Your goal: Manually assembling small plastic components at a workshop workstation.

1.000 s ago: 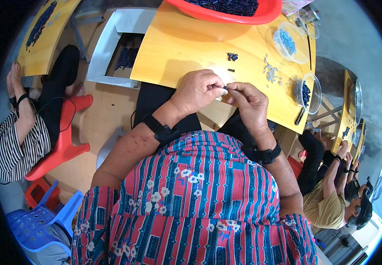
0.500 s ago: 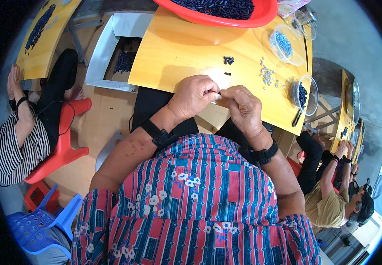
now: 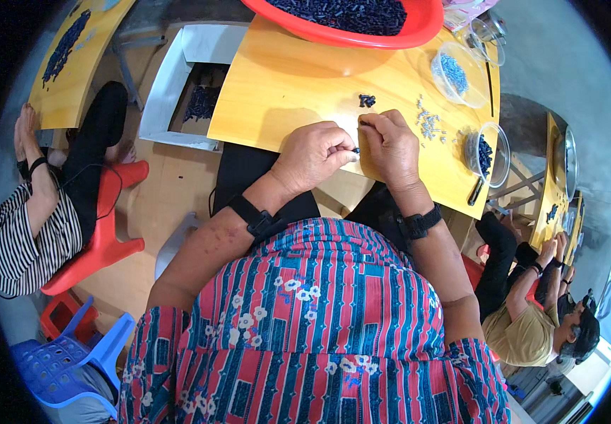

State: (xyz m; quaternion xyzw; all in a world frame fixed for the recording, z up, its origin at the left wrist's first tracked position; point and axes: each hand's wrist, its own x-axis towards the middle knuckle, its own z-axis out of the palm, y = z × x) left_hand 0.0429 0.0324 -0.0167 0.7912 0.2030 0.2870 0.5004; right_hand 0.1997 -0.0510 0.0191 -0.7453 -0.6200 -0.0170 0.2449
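Observation:
My left hand [image 3: 312, 154] is closed in a pinch at the table's near edge, with a small dark piece [image 3: 356, 150] showing at the thumb and fingertips. Just to its right, my right hand [image 3: 393, 147] reaches over the table, its thumb and forefinger closed on another small dark piece [image 3: 364, 124]. A little pile of dark pieces [image 3: 367, 101] lies beyond my fingertips. Small clear and silvery bits [image 3: 429, 120] are scattered to the right of my right hand. The exact kind of these pieces is too small to make out.
A red basin [image 3: 362, 39] full of dark pieces stands at the far edge of the yellow table [image 3: 270, 85]. Clear tubs hold light-blue bits [image 3: 454, 73] and dark pieces [image 3: 484, 155]. A black pen-like tool [image 3: 475, 191] lies front right. A white box [image 3: 161, 106] is left; people sit on both sides.
My hands have come apart. The right hand has moved forward to the lone dark piece on the table and now has its fingers on it. The left hand has barely moved.

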